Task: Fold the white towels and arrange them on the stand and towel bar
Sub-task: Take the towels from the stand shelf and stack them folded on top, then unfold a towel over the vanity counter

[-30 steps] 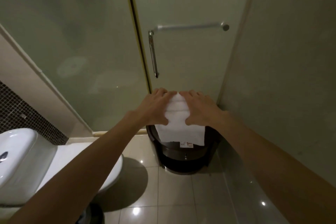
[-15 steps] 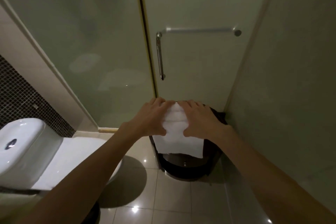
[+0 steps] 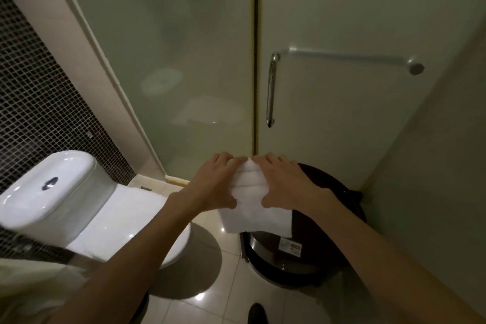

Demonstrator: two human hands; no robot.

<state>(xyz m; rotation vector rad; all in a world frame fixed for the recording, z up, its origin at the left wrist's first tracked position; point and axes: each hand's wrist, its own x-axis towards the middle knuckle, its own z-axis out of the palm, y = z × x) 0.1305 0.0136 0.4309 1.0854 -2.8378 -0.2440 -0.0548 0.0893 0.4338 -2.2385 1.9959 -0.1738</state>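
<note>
To your far left a wall of small black mosaic tiles point(image 3: 39, 113) runs down behind a white toilet cistern point(image 3: 52, 192) with a chrome flush button point(image 3: 50, 183) on its lid. The closed toilet seat point(image 3: 131, 218) reaches out from the cistern towards you over glossy pale floor tiles point(image 3: 231, 284), which catch spots of light.

Behind the toilet stands a frosted glass panel point(image 3: 171, 60), and right of it the shower door point(image 3: 342, 126). The door carries a vertical chrome handle point(image 3: 271, 89) at its left edge and a bare horizontal towel bar point(image 3: 349, 56) across its width.

Your left hand point(image 3: 213, 188) lies on the left side of a folded white towel point(image 3: 252, 208), fingers nearly straight across the cloth, thumb pressed to its near side. Your right hand point(image 3: 286, 187) mirrors it on the right side, fingers flat, thumb turned inward. The fingertips of both hands almost meet at the far end of the towel.

The towel lies on top of a dark round stand point(image 3: 339, 192), at the stand's left edge, with its near end hanging over the front rim. A small label point(image 3: 289, 246) shows on the stand's lower shelf. The stand sits in the corner where the door meets a plain pale wall point(image 3: 447, 166) on your right. A dark shoe tip point(image 3: 257, 314) shows at the bottom edge.
</note>
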